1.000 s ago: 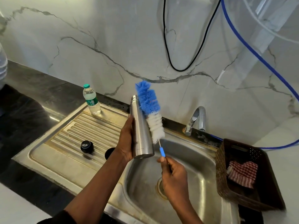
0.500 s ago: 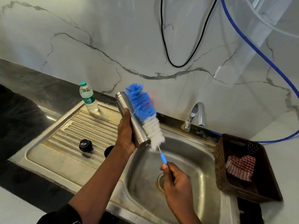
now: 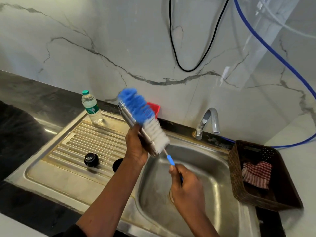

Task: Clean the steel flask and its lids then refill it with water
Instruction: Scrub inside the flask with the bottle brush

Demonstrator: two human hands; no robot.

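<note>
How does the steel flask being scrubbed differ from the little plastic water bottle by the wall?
The silver steel flask is opaque metal, while the clear plastic water bottle is see-through. The flask is held tilted in the left hand with its mouth open; the bottle stands upright on the ribbed steel draining board, shut with a green cap. The flask looks larger. Both are slim drink containers.

Single view only, worn on the head, looking forward and steeply down from close above the steel sink (image 3: 196, 194). Faces the marble wall (image 3: 119, 40), with the drainboard (image 3: 82, 151) to the left and a woven basket (image 3: 239, 190) at the right edge. Near enough that both forearms enter from the bottom edge. Wide-angle, so straight edges bow; perhaps tilted slightly leftward, hard to say
</note>
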